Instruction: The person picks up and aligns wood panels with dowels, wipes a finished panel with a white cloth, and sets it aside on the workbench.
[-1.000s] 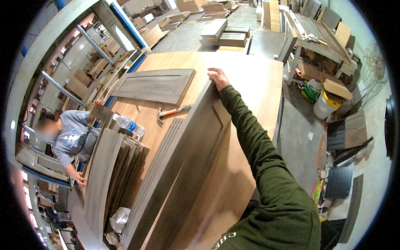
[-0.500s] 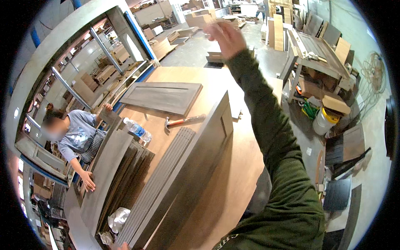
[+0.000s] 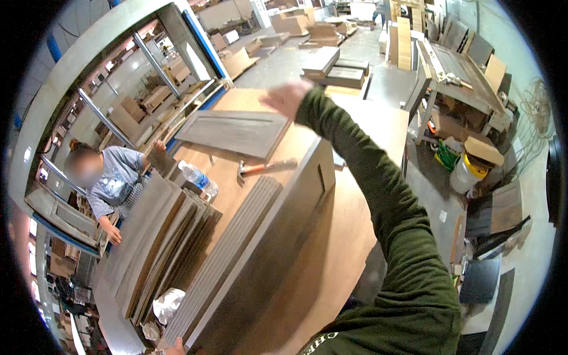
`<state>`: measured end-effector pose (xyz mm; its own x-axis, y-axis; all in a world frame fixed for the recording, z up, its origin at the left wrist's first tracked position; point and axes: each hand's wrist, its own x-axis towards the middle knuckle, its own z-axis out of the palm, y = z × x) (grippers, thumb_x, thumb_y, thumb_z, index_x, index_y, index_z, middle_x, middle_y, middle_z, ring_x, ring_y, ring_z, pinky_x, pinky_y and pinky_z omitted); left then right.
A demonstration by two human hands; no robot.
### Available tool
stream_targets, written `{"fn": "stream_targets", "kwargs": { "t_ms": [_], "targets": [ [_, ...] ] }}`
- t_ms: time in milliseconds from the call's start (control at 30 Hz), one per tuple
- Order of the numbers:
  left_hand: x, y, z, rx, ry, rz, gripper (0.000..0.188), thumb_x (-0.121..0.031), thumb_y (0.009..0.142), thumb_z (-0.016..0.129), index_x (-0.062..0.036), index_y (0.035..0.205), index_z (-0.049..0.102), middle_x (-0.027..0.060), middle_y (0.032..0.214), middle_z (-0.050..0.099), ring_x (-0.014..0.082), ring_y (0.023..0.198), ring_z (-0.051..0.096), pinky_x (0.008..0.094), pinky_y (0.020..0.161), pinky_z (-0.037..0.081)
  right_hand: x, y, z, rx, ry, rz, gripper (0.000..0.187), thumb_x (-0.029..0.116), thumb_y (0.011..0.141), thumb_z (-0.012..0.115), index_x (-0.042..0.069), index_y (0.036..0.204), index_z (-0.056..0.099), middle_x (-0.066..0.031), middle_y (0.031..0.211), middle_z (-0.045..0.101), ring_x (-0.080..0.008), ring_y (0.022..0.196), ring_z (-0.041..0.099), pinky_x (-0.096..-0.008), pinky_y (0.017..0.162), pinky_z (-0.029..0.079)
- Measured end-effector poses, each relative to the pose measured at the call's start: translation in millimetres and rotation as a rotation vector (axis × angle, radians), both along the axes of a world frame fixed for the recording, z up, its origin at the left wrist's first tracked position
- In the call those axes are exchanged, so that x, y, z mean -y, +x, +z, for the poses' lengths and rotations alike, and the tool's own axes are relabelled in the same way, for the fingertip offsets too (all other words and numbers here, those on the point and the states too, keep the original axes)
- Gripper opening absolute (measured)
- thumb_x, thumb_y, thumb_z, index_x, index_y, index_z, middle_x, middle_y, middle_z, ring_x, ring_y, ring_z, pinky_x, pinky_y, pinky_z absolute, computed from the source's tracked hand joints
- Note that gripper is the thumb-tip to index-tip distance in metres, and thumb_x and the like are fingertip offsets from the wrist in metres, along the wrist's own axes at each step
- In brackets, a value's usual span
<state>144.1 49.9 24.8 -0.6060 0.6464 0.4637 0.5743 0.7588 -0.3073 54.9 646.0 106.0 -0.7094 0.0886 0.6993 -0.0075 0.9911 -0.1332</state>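
A long grey framed door panel (image 3: pixel 284 231) stands on its edge across the wooden worktable (image 3: pixel 337 248). At the lower edge my left hand (image 3: pixel 176 348) grips the panel's near end; only a few fingers show. My right hand (image 3: pixel 287 99), smeared by motion, is raised above the panel's far end, with its green sleeve reaching across the view. Its fingers cannot be made out. Just left of the panel lie grey grooved strips (image 3: pixel 236 236) side by side. A claw hammer (image 3: pixel 266 168) with an orange and black handle rests beyond them, near a flat grey framed panel (image 3: pixel 234 135).
Across the table a person (image 3: pixel 121 171) in a grey-blue shirt touches a stack of thin grey boards (image 3: pixel 154 236). A water bottle (image 3: pixel 198 178) and crumpled white plastic (image 3: pixel 168 305) are near the stack. Rightward stand a workbench (image 3: pixel 455 83) and a white bucket (image 3: pixel 467 173).
My right hand has come down and leftward toward the panel's far end. The other person's hand has drawn back along the board stack. My left hand stays at the panel's near end.
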Motion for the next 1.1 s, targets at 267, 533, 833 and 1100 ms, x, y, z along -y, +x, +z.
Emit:
{"fn": "stream_targets", "kwargs": {
  "t_ms": [267,533,833,1100],
  "targets": [
    [73,0,-36,-0.022,-0.079,0.171,0.074,-0.061,0.053,0.061,-0.0044,0.1,0.06,0.0138,0.076,0.053,0.0272,0.069,0.05,0.0425,0.063,0.037,5,-57,-123,0.76,0.055,-0.048,0.029,0.033,0.088,0.044,0.006,0.087,0.053,-0.0064,0.076,0.057,-0.0197,0.068,0.054,-0.0348,0.059,0.047],
    [179,66,-68,-0.205,1.081,0.516,0.104,-0.054,0.05,0.077,-0.0046,0.13,0.033,0.0176,0.124,0.043,0.0304,0.112,0.044,0.0456,0.09,0.038,-47,-59,-140,0.743,-0.524,0.174,0.031,0.035,0.083,0.055,0.005,0.076,0.053,-0.0087,0.059,0.058,-0.018,0.046,0.053,-0.0328,0.044,0.044],
    [160,11,-169,0.353,1.719,0.103,0.081,-0.02,0.046,0.087,0.0005,0.112,0.045,0.0129,0.106,0.056,0.0197,0.098,0.054,0.0323,0.079,0.047,416,41,-39,1.118,0.26,0.774,0.068,0.06,0.07,0.057,0.003,0.106,0.057,-0.0189,0.092,0.061,-0.0298,0.085,0.059,-0.0376,0.079,0.046],
    [135,31,-145,0.383,1.848,0.218,0.064,-0.024,0.05,0.085,-0.0034,0.101,0.052,0.0082,0.093,0.062,0.0161,0.087,0.059,0.03,0.076,0.048,598,54,-59,0.998,0.397,0.855,0.086,0.062,0.058,0.067,0.001,0.115,0.05,-0.0208,0.097,0.061,-0.0303,0.091,0.06,-0.0366,0.08,0.047]
  ]
}}
